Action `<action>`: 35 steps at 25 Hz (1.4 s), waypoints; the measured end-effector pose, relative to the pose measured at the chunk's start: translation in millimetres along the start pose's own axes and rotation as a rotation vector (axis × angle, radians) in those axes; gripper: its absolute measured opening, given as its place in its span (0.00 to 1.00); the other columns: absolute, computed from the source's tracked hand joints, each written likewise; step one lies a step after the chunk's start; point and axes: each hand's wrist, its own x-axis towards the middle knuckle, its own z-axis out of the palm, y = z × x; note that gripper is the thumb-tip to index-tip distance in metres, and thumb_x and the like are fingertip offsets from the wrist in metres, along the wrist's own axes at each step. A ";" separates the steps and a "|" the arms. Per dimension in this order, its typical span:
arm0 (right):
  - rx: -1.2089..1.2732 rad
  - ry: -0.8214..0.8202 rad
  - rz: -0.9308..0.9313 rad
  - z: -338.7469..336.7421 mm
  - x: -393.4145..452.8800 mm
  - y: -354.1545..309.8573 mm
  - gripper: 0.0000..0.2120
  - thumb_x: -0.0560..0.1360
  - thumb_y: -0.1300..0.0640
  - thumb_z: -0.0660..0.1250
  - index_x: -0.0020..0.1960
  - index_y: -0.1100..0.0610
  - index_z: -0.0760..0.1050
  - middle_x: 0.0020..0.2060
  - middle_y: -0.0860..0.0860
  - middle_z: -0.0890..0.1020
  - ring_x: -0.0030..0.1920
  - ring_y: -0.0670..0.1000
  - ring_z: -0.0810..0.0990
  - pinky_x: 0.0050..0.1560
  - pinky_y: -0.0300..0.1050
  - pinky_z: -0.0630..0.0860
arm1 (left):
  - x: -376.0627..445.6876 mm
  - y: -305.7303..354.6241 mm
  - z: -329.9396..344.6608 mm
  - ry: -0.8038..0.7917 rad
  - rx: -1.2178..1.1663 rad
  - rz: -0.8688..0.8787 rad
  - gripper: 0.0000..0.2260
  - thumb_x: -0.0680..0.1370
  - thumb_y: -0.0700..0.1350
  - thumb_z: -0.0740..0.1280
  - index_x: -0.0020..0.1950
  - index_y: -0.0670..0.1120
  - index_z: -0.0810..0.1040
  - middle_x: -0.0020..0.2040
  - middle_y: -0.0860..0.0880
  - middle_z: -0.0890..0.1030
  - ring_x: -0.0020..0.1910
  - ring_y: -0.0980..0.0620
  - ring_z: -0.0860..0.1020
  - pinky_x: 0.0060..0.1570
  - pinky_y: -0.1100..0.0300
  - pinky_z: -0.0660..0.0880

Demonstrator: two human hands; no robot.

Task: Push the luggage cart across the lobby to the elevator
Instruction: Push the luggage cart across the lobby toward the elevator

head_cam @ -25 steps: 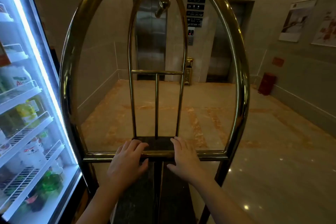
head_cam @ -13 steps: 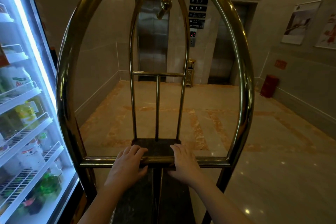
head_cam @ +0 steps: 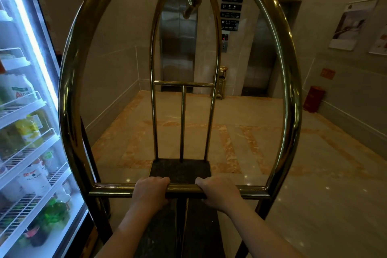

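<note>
I have both hands on the brass luggage cart in a marble-floored lobby; my left hand is curled over the horizontal push bar just left of centre, fingers wrapped over the top; my right hand grips the same bar just right of centre, a short bare stretch of rail between the two. The cart stands directly before me, its near arch framing the view and its dark carpeted deck running forward to the narrower far arch; a hook hangs from the top rail. A lit drinks fridge stands just beside the cart on the left. Across the floor, two steel elevator doors face me: one seen through the far arch, the other to its right, with the floor directory and call panel between them. A brass ash bin stands below the panel; a red bin sits by the right wall.
</note>
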 end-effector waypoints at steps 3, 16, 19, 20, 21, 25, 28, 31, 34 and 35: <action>-0.013 0.026 -0.013 3.1 3.9 3.8 0.11 0.73 0.55 0.70 0.53 0.52 0.72 0.41 0.51 0.82 0.39 0.52 0.81 0.38 0.47 0.77 | 6.0 0.3 4.1 0.020 0.004 0.002 0.09 0.76 0.54 0.67 0.54 0.55 0.75 0.47 0.54 0.81 0.46 0.56 0.78 0.51 0.59 0.71; -0.061 0.071 -0.024 13.5 45.8 53.4 0.12 0.73 0.56 0.71 0.53 0.53 0.72 0.40 0.51 0.81 0.39 0.52 0.81 0.36 0.46 0.76 | 63.0 4.0 13.8 0.064 0.003 -0.018 0.06 0.76 0.51 0.68 0.52 0.55 0.77 0.44 0.54 0.80 0.43 0.55 0.78 0.49 0.58 0.72; -0.053 0.075 -0.018 16.4 60.3 68.7 0.12 0.72 0.56 0.71 0.53 0.53 0.72 0.40 0.51 0.81 0.38 0.52 0.80 0.37 0.47 0.77 | 85.1 3.9 15.5 0.053 -0.001 -0.009 0.07 0.76 0.51 0.68 0.53 0.55 0.76 0.45 0.54 0.80 0.44 0.55 0.78 0.51 0.57 0.73; -0.051 0.073 -0.020 17.5 66.4 74.5 0.12 0.72 0.56 0.71 0.53 0.53 0.72 0.40 0.51 0.81 0.38 0.52 0.80 0.37 0.47 0.77 | 93.6 3.0 16.9 0.045 0.000 -0.004 0.07 0.76 0.50 0.68 0.53 0.55 0.76 0.45 0.54 0.80 0.45 0.55 0.78 0.51 0.57 0.73; -0.047 0.072 -0.025 18.4 72.6 79.8 0.12 0.72 0.56 0.71 0.53 0.53 0.72 0.40 0.51 0.81 0.38 0.52 0.80 0.37 0.46 0.76 | 101.5 1.9 17.8 0.031 0.004 0.002 0.08 0.75 0.50 0.69 0.53 0.55 0.76 0.45 0.54 0.80 0.45 0.55 0.78 0.51 0.57 0.73; -0.061 0.087 -0.036 24.8 99.8 105.0 0.12 0.72 0.54 0.71 0.52 0.52 0.71 0.39 0.49 0.81 0.38 0.51 0.80 0.34 0.43 0.68 | 137.6 -7.6 23.4 -0.010 0.011 0.038 0.09 0.75 0.50 0.70 0.53 0.55 0.75 0.46 0.54 0.79 0.45 0.56 0.78 0.49 0.59 0.75; -0.042 0.086 -0.010 27.3 118.4 120.2 0.11 0.73 0.53 0.70 0.53 0.52 0.71 0.40 0.49 0.80 0.39 0.50 0.80 0.35 0.42 0.68 | 169.0 -16.0 25.6 -0.048 0.000 0.067 0.08 0.75 0.51 0.69 0.54 0.56 0.75 0.46 0.54 0.79 0.45 0.57 0.77 0.47 0.61 0.74; -0.018 0.103 0.001 26.2 138.5 135.6 0.10 0.74 0.53 0.69 0.52 0.52 0.71 0.41 0.50 0.80 0.39 0.50 0.79 0.36 0.42 0.68 | 199.8 -23.3 26.3 -0.117 -0.022 0.095 0.08 0.75 0.53 0.68 0.53 0.57 0.75 0.44 0.55 0.79 0.44 0.57 0.76 0.47 0.61 0.74; -0.003 0.094 0.004 28.0 157.8 152.4 0.09 0.74 0.53 0.69 0.51 0.52 0.71 0.40 0.49 0.80 0.39 0.50 0.79 0.36 0.42 0.67 | 226.9 -26.7 31.3 -0.131 -0.020 0.100 0.07 0.75 0.53 0.68 0.52 0.57 0.75 0.42 0.56 0.78 0.41 0.58 0.76 0.44 0.62 0.73; 0.000 0.091 0.010 28.9 166.0 158.9 0.09 0.74 0.53 0.69 0.51 0.51 0.71 0.40 0.49 0.80 0.39 0.50 0.79 0.36 0.42 0.67 | 237.2 -28.9 33.8 -0.126 -0.022 0.107 0.07 0.75 0.53 0.68 0.52 0.56 0.75 0.41 0.56 0.78 0.40 0.58 0.76 0.43 0.63 0.72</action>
